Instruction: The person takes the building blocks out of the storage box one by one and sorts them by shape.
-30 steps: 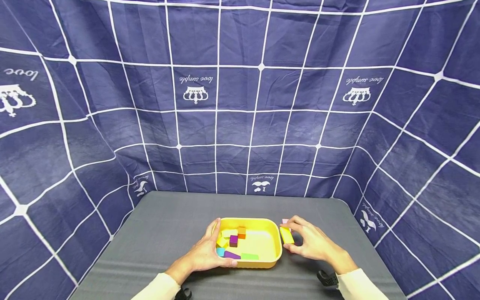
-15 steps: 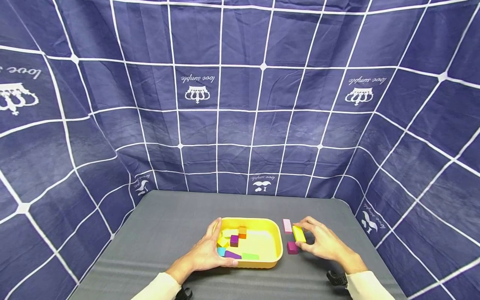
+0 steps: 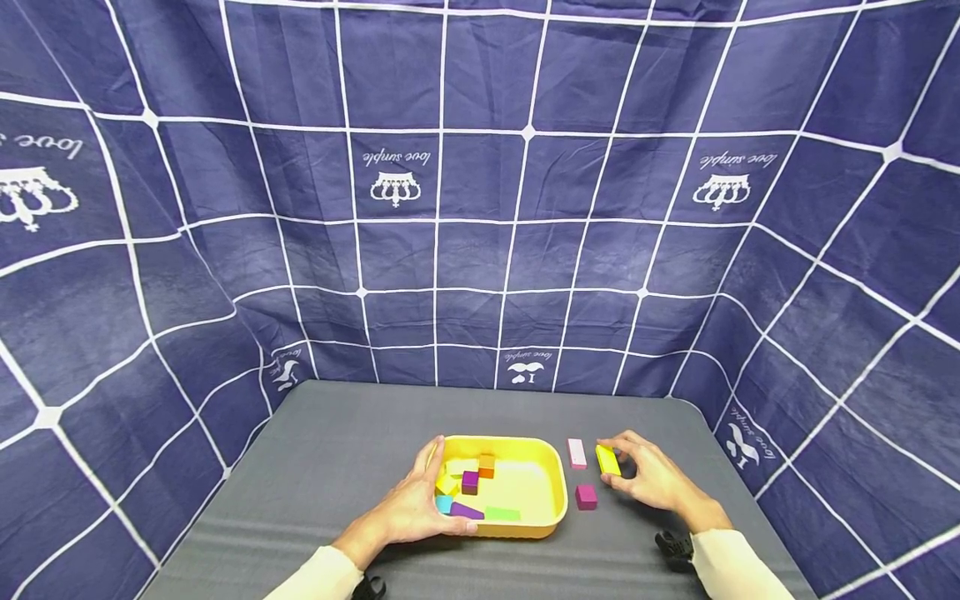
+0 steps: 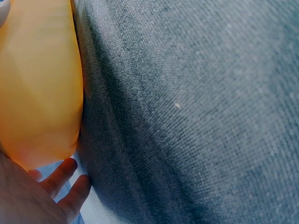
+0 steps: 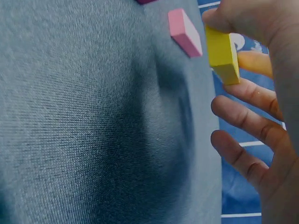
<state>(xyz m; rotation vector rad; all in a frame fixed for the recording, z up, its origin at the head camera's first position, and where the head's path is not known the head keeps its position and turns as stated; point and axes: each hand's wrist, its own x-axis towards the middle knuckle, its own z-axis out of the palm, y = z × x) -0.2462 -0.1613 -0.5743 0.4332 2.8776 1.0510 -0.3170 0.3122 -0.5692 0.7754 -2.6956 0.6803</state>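
A grey woven-cloth tabletop runs off the near edge. On it, a shallow yellow rounded-corner tray is gripped by the left hand, which partly hides a light-blue block inside. Right of the tray, the right hand pinches a yellow rectangular block; table contact is unclear. A magenta cube is cut off in the right wrist view.
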